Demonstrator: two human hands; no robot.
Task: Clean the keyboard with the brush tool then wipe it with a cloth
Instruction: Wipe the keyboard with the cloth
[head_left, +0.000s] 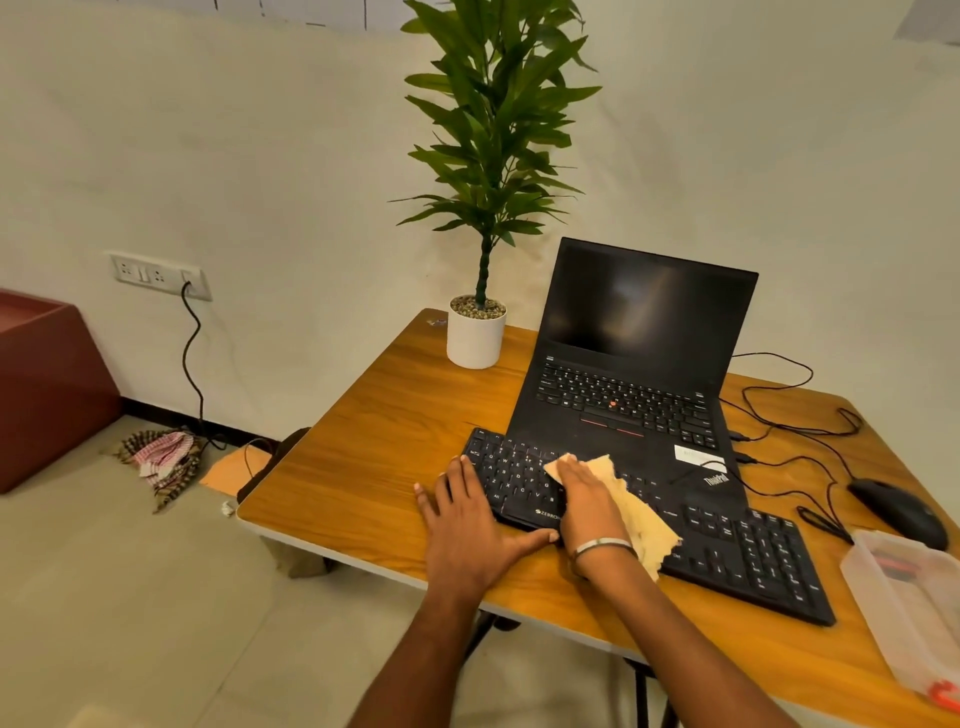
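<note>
Black full-size external keyboard (727, 540) lay diagonally on the orange-brown wood-grain table (374, 447), its far-left end just in front of an open black laptop (639, 374) with a dark screen.

Right hand (584, 499) lay flat, palm down, on a pale yellow, frayed-edged cloth (639, 514), pressing it onto the left-centre keys. Fingers were extended and close together, not curled around the fabric; the cloth trailed out from under the palm toward the near edge of the keyboard. A thin metal bangle (602, 545) sat on that wrist.

Left hand (467, 530) rested open, fingers spread, partly on the table and touching the keyboard's left end, thumb lying along the near edge. It held nothing.

White cylindrical pot with a tall green leafy plant (475, 332) stood at the table's far-left corner. Black computer mouse (898, 512) lay to the right, with black cables (795, 431) looping beside the laptop. Clear plastic box (904, 597) sat at the right edge; contents indistinct. Brush tool could not be identified.

On the floor: a crumpled checked rag (161, 457) below a white wall socket strip (161, 275).
</note>
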